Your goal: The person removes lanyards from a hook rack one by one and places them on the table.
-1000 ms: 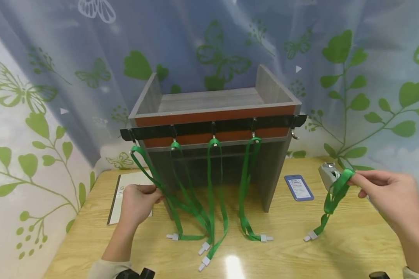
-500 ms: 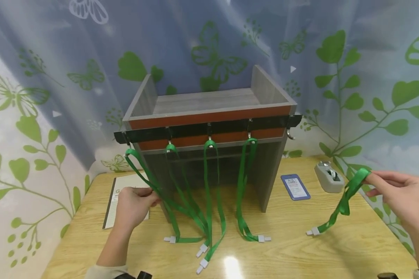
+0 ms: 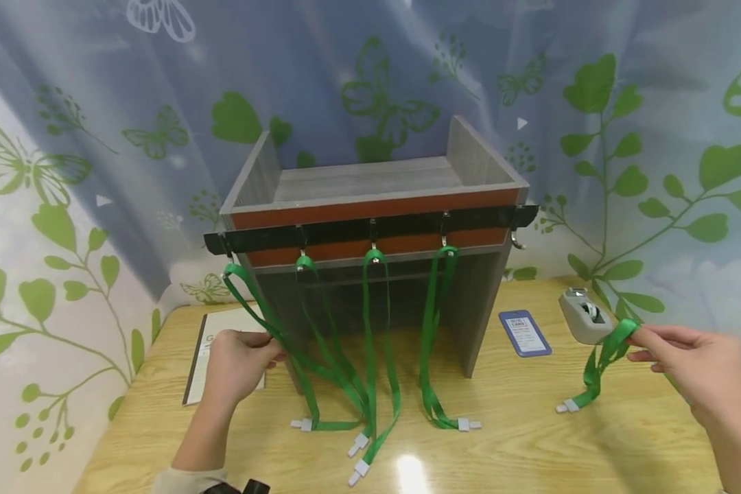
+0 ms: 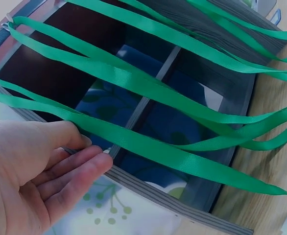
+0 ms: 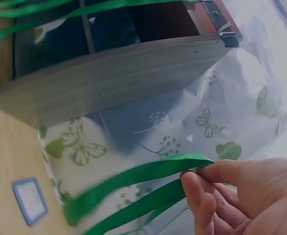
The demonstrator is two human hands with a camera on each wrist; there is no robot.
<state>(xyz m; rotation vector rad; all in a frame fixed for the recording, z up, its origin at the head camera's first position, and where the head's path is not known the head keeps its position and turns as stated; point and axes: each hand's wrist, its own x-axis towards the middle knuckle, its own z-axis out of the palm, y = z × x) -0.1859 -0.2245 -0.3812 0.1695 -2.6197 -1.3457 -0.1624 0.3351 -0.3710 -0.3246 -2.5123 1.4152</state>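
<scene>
A grey wooden shelf unit [image 3: 370,182] stands on the table with a black hook rail [image 3: 370,230] across its front. Several green lanyards [image 3: 373,329] hang from the hooks, their white clips lying on the tabletop. My left hand [image 3: 265,346] rests at the shelf's left wall with fairly straight fingers [image 4: 80,169]. Its thumb touches the leftmost lanyard [image 4: 148,147]. Out to the right, my right hand [image 3: 639,337] pinches the loop of a loose green lanyard [image 3: 599,367] between thumb and fingers [image 5: 197,186]. That lanyard's white clip [image 3: 567,407] touches the table.
The rail's rightmost hook [image 3: 517,240] is bare. A blue card holder [image 3: 525,333] and a grey tape dispenser [image 3: 583,315] lie right of the shelf. A booklet [image 3: 200,357] lies under my left hand. The wooden table [image 3: 531,446] is backed by leaf-print curtains.
My right hand swung right with the loose lanyard, then came back a little left and lower. The lanyard's clip end slid right along the table. The left hand barely moved.
</scene>
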